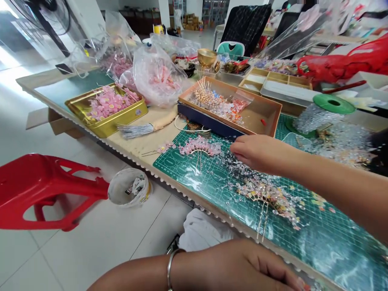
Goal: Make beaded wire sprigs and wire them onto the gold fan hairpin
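Note:
My right hand [254,151] reaches over the green cutting mat [206,190], its fingers pinched together by a heap of clear beaded sprigs [241,167]. Whatever is between the fingertips is hidden. Low in the view, my left hand [251,264], with a silver bangle at the wrist, is curled closed. A bit of pink and clear beading shows at its fingertips, mostly cut off by the frame. Two beaded hair combs lie on the mat: a pink one [200,146] farther off and a peach-and-yellow one [268,196] nearer, with long prongs.
An orange-brown box [266,117] of beaded pieces stands behind the mat. At left are a gold tin [121,123] of pink flowers and a wire bundle [136,130]. A green spool [333,103] stands at right. A red stool [48,190] and white bucket [129,198] are on the floor.

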### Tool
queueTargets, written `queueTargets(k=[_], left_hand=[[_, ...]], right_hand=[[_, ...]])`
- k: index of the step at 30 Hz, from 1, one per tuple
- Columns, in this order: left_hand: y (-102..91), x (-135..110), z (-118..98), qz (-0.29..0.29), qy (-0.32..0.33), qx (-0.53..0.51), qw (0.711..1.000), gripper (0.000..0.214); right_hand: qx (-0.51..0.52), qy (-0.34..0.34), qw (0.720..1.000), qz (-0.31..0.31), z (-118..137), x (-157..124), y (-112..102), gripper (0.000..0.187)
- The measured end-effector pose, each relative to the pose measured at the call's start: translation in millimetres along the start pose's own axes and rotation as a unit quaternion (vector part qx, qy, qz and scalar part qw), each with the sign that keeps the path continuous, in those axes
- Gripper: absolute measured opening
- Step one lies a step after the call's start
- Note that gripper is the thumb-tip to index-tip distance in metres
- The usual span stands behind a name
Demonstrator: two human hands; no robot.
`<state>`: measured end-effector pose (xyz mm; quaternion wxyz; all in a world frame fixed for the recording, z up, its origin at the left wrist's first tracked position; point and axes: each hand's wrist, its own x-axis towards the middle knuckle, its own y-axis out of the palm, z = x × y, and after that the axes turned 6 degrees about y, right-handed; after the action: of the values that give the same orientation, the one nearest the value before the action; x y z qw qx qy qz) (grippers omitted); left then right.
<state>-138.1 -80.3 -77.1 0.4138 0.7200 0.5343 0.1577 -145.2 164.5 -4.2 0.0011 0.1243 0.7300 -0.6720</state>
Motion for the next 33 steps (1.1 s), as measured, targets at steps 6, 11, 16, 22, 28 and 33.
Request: queueTargets(k=[6, 11, 16, 22, 28, 33], left_hand=[[6.3, -5.0, -10.1, -0.015, 0.014, -0.016, 1.000, 0.041], [19.3, -4.5, -24.9, -0.031, 0.030, -0.012, 0.999, 0.040], [29.7, 6.2, -27.2, -0.081, 0.053, 0.042, 0.994, 0.030], [34.1, 15.4, -30.1, -0.146, 0.101, 0.104, 0.979, 0.022], [39.0, 20.9, -32.6, -0.179, 0.137, 0.146, 0.963, 0.023], [43.4, 23.2, -48.2, -0.226, 0.192, 0.152, 0.943, 0.021]], right_hand=[[0.141, 0.117, 0.978, -0.098, -20.7, -34.3, -27.3, 0.014], [0.283, 0.260, 0.901, -0.201, -36.0, -61.1, -48.7, 0.021], [0.443, 0.277, 0.814, -0.253, -33.3, -73.5, -59.2, 0.020], [0.490, 0.285, 0.789, -0.237, -36.4, -93.1, -60.8, 0.026], [0.377, 0.288, 0.875, -0.094, -29.8, -99.2, -39.2, 0.029], [0.367, 0.285, 0.884, -0.054, -28.3, -92.7, -39.3, 0.026]])
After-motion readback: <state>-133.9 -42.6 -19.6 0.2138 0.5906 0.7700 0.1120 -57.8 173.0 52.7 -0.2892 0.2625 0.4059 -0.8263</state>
